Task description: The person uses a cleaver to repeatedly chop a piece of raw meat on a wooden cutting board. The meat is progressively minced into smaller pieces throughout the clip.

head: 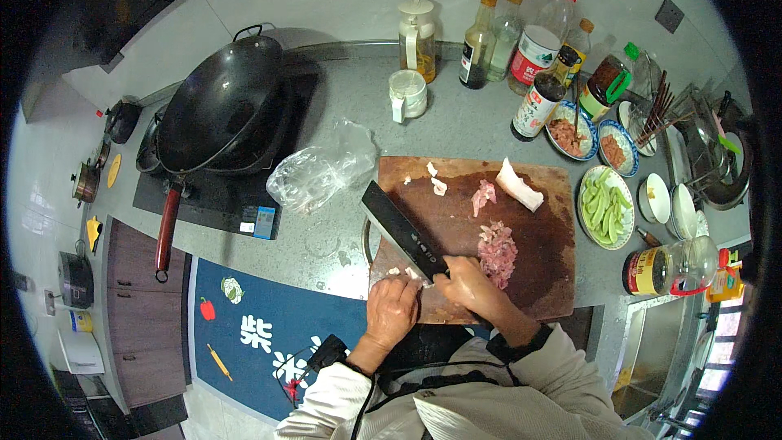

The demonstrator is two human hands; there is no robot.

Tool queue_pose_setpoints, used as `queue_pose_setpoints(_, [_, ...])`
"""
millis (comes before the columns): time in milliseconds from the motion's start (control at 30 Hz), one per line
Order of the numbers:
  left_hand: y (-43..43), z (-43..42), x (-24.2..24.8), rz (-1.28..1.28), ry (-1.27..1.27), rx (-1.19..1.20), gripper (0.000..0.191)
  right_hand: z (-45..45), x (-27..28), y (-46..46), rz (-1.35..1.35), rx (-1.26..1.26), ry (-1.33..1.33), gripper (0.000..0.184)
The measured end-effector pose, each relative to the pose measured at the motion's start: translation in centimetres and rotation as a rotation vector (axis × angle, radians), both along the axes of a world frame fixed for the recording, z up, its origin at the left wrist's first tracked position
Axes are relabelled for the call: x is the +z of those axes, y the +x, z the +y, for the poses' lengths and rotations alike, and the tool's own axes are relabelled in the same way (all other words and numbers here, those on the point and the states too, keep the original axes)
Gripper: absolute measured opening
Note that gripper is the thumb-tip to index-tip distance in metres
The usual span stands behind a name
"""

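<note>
My right hand [467,282] grips a black-bladed cleaver [403,233] near its handle, the blade slanting up to the left over a wooden cutting board [440,211]. Against the board's lower left part my left hand [392,305] presses a small pale piece of meat or fat [414,273] beside the blade's edge; the fingers partly hide it. A heap of chopped pink meat [498,255] lies just right of the cleaver. Farther back are a small strip of pink meat [484,197], a thick white slab of fat [519,186] and a few white scraps [438,186].
A crumpled plastic bag [324,168] lies left of the board. A large wok [221,104] stands on the cooktop [208,211]. To the right are a plate of green sliced vegetable [605,208], bowls of meat [571,131] and a lidded jar [647,270]. Bottles [478,43] line the wall.
</note>
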State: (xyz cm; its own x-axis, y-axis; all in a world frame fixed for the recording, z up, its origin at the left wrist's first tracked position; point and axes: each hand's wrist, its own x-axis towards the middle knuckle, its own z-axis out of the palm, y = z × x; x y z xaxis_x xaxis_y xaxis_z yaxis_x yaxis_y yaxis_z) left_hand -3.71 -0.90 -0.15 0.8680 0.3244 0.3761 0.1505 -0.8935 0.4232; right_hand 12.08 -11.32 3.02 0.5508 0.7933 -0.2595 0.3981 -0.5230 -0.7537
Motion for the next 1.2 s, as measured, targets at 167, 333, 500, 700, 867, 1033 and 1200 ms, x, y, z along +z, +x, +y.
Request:
queue_pose_setpoints(167, [-0.3, 0.4, -0.3, 0.011, -0.024, -0.034, 0.032, -0.1, -0.3, 2.1, 0.155, -0.16, -0.089, 0.025])
queue_pose_setpoints(333, [0.1, 0.4, 0.8, 0.098, -0.017, -0.034, 0.028, -1.5, 0.0, 2.9, -0.019, -0.222, -0.043, 0.022])
queue_pose_setpoints(500, [1.0, 1.0, 1.2, 0.157, -0.087, -0.028, 0.017, -3.7, 0.3, 2.8, 0.195, -0.339, -0.007, 0.015])
queue_pose_setpoints(700, [2.7, 1.5, 2.5, -0.036, -1.712, 0.169, 0.016, -5.7, -0.3, 1.6, 0.454, -0.508, 0.158, 0.015])
queue_pose_setpoints(867, [2.3, 1.5, 3.0, 0.28, -1.976, 0.297, 0.021, -6.0, -0.2, 1.5, 0.529, -0.521, 0.179, 0.015])
queue_pose_setpoints(1033, [0.2, 1.9, 3.4, 0.632, -1.345, 0.258, 0.027, -5.4, 0.4, 1.7, 0.48, -0.461, 0.1, 0.011])
queue_pose_setpoints(1200, [1.4, 1.3, 3.2, 0.145, -0.103, -0.152, 0.038, -4.3, 0.7, 1.7, 0.435, -0.343, 0.097, 0.015])
